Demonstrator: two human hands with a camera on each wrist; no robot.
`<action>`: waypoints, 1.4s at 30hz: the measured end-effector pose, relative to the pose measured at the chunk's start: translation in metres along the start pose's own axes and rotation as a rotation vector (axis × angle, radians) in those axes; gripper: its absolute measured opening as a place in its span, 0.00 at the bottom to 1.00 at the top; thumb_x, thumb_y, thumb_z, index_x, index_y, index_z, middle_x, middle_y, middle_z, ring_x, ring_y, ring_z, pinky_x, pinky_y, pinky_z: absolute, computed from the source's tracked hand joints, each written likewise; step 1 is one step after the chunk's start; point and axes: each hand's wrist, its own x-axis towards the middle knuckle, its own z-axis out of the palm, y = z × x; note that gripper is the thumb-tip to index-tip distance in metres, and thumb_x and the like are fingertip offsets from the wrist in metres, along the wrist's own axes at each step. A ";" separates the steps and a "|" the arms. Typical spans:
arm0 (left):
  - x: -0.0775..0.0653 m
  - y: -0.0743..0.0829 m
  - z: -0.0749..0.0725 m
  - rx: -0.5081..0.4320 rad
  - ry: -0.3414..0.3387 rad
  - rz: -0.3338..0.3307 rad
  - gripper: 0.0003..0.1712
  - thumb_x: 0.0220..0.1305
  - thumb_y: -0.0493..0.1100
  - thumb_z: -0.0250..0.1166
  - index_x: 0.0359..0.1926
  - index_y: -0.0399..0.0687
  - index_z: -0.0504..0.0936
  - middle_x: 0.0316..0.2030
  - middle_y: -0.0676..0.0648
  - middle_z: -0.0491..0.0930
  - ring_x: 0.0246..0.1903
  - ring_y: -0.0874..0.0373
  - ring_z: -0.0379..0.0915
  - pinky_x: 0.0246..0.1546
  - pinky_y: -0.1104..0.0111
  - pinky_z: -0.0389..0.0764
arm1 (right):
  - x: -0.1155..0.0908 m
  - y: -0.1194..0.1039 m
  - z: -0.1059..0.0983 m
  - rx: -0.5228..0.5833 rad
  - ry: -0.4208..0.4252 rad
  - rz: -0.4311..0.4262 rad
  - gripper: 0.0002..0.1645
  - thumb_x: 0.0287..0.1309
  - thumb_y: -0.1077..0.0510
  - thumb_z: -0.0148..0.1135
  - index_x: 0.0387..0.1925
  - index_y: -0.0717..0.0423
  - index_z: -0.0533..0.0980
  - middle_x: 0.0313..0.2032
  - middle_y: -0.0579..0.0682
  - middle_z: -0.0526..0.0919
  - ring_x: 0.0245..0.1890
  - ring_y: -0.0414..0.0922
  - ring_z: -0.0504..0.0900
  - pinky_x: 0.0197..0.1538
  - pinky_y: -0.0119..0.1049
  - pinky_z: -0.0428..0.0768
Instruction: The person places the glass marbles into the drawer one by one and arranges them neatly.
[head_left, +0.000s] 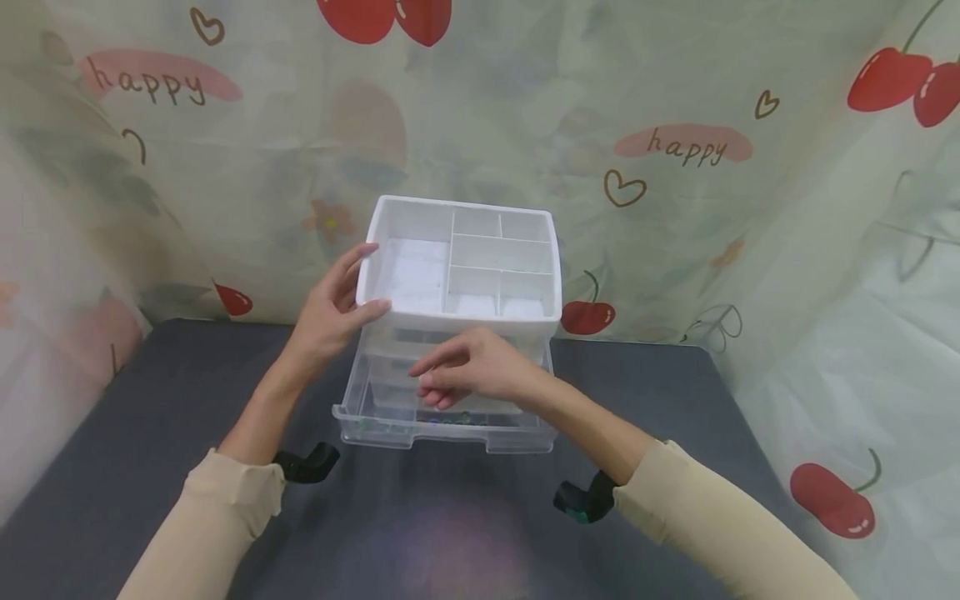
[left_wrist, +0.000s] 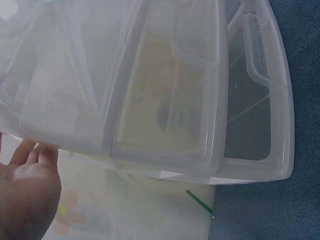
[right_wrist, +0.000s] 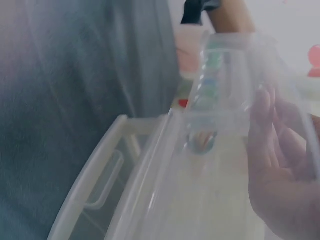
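Note:
A drawer organizer with clear drawers and a white divided top tray [head_left: 468,254] stands on the dark tabletop. My left hand [head_left: 330,312] grips the tray's left side, thumb on the front rim and fingers along the side; the left wrist view shows those fingertips at the edge of the clear body [left_wrist: 165,100]. Below, a clear drawer [head_left: 450,437] juts forward, with small shiny coloured pieces [head_left: 457,418] near its front. My right hand [head_left: 472,367] hovers over this drawer, fingers loosely bent, nothing visible in them. Clear plastic partly veils the hand [right_wrist: 280,170] in the right wrist view, where a round glassy piece [right_wrist: 201,142] shows.
The dark tabletop [head_left: 637,417] extends around the organizer. A patterned cloth [head_left: 510,92] hangs behind and at both sides, close to the organizer's back. Black wrist mounts [head_left: 309,464] sit on both forearms.

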 end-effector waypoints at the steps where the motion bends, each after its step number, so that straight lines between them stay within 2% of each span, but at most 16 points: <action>1: 0.000 0.000 0.000 0.000 0.002 -0.002 0.40 0.66 0.31 0.64 0.74 0.53 0.60 0.71 0.37 0.61 0.65 0.43 0.63 0.48 0.72 0.75 | -0.003 -0.001 0.001 0.009 0.004 -0.008 0.13 0.63 0.62 0.66 0.48 0.64 0.83 0.37 0.58 0.88 0.34 0.48 0.87 0.43 0.45 0.84; 9: 0.000 0.002 0.000 0.024 0.014 -0.024 0.38 0.65 0.32 0.65 0.73 0.54 0.61 0.70 0.37 0.62 0.64 0.44 0.65 0.47 0.72 0.76 | -0.026 -0.009 0.008 0.087 0.056 -0.067 0.14 0.64 0.60 0.65 0.49 0.63 0.83 0.39 0.59 0.87 0.36 0.53 0.87 0.44 0.47 0.83; 16: 0.000 0.000 -0.001 0.040 0.007 -0.012 0.39 0.65 0.35 0.66 0.73 0.56 0.61 0.71 0.36 0.60 0.64 0.43 0.64 0.46 0.72 0.76 | -0.042 -0.009 0.016 0.144 0.111 -0.119 0.13 0.64 0.62 0.66 0.48 0.63 0.83 0.40 0.60 0.87 0.35 0.51 0.87 0.44 0.49 0.83; 23: 0.001 -0.001 -0.001 0.029 0.002 -0.002 0.39 0.65 0.35 0.66 0.73 0.57 0.62 0.71 0.35 0.60 0.65 0.43 0.64 0.46 0.72 0.76 | -0.055 -0.006 0.024 0.167 0.126 -0.186 0.13 0.65 0.63 0.64 0.48 0.66 0.82 0.39 0.62 0.87 0.34 0.52 0.87 0.43 0.49 0.83; 27: 0.001 -0.001 -0.002 0.017 0.004 0.000 0.39 0.65 0.34 0.66 0.73 0.56 0.62 0.71 0.34 0.60 0.64 0.45 0.65 0.47 0.73 0.75 | -0.064 -0.003 0.030 0.193 0.135 -0.212 0.12 0.66 0.63 0.63 0.48 0.66 0.82 0.40 0.65 0.86 0.34 0.53 0.87 0.42 0.49 0.83; 34: 0.000 -0.002 -0.001 0.001 0.006 0.003 0.39 0.65 0.33 0.66 0.73 0.56 0.63 0.70 0.33 0.60 0.62 0.47 0.66 0.46 0.73 0.76 | -0.078 0.002 0.040 0.215 0.162 -0.229 0.13 0.67 0.62 0.61 0.48 0.68 0.81 0.40 0.63 0.87 0.35 0.53 0.88 0.43 0.49 0.83; 38: 0.001 -0.002 -0.001 -0.009 0.003 0.009 0.39 0.65 0.32 0.66 0.73 0.55 0.63 0.70 0.32 0.60 0.62 0.47 0.66 0.46 0.73 0.76 | -0.084 0.010 0.048 0.244 0.174 -0.247 0.15 0.68 0.63 0.60 0.48 0.73 0.80 0.40 0.65 0.86 0.36 0.54 0.88 0.43 0.50 0.83; 42: 0.001 -0.001 0.000 -0.011 -0.001 0.003 0.39 0.65 0.32 0.66 0.73 0.55 0.62 0.70 0.32 0.59 0.62 0.46 0.66 0.46 0.73 0.76 | -0.089 0.020 0.058 0.273 0.185 -0.256 0.14 0.69 0.63 0.59 0.48 0.71 0.80 0.40 0.65 0.86 0.37 0.53 0.88 0.44 0.50 0.83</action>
